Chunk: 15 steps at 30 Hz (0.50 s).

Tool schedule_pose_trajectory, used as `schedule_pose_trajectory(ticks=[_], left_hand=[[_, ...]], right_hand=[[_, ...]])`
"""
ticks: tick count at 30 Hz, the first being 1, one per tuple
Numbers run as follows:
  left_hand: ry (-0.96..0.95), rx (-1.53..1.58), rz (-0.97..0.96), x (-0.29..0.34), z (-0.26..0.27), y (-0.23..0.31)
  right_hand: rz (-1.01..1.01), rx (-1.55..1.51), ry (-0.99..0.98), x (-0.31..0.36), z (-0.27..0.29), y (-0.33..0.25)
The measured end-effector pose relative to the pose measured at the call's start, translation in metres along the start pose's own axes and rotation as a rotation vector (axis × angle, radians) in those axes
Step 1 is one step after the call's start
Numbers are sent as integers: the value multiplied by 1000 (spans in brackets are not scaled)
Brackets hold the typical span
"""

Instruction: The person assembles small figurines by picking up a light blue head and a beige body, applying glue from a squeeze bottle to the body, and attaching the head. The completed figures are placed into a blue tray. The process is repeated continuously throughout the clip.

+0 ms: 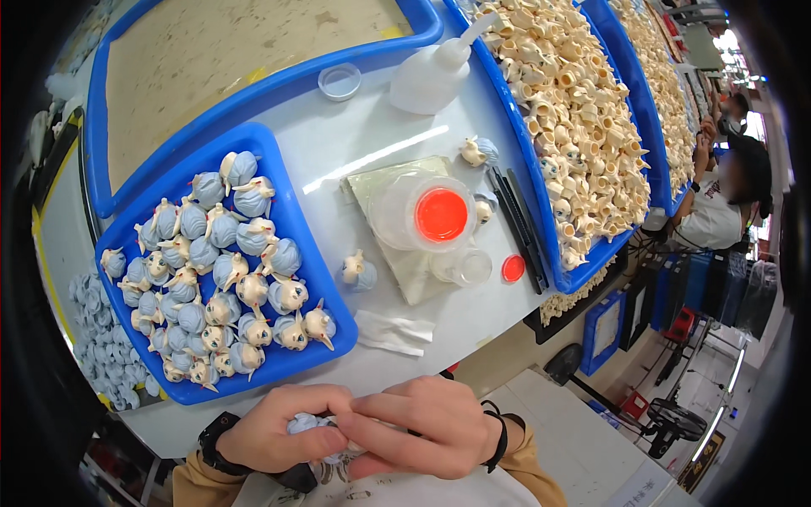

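Close to my body, a small doll head [306, 422] with grey-blue hair is held between my hands, largely covered by fingers. My left hand [283, 422] wraps round it with the thumb along the near side. From the other side my right hand [427, 427] closes in, its fingertips pressed together against the head; what exactly they pinch is hidden. Just beyond, a blue tray [338, 291] is filled with similar pointed-eared heads. To its right lie a white cloth [394, 332] and a loose doll head [359, 270].
A tub of red paint [441, 214] and a clear cup [473, 266] stand on a pale block [414, 291]. Around them are a red cap [513, 268], black slim tools [519, 228], a squeeze bottle [429, 80] and a round lid [340, 82]. Blue bins [549, 228] hold beige parts; a person [718, 203] sits far right.
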<state>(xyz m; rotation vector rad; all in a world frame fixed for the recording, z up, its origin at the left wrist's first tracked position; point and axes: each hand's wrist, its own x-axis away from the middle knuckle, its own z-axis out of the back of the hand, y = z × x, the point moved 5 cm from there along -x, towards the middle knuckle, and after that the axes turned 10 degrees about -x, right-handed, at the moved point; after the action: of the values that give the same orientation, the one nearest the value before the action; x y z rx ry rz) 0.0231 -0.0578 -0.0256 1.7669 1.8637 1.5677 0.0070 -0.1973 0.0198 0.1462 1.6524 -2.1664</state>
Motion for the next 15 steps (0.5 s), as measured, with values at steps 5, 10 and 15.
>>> schedule_pose_trajectory(ticks=[5, 10, 15], left_hand=[[-3, -86, -176, -2, 0, 5], [55, 200, -168, 2, 2, 2], [-2, 360, -92, 6, -1, 2]], right_hand=[[-5, -133, -58, -3, 3, 2], [76, 27, 595, 29, 70, 7], [-358, 63, 696, 33, 84, 44]])
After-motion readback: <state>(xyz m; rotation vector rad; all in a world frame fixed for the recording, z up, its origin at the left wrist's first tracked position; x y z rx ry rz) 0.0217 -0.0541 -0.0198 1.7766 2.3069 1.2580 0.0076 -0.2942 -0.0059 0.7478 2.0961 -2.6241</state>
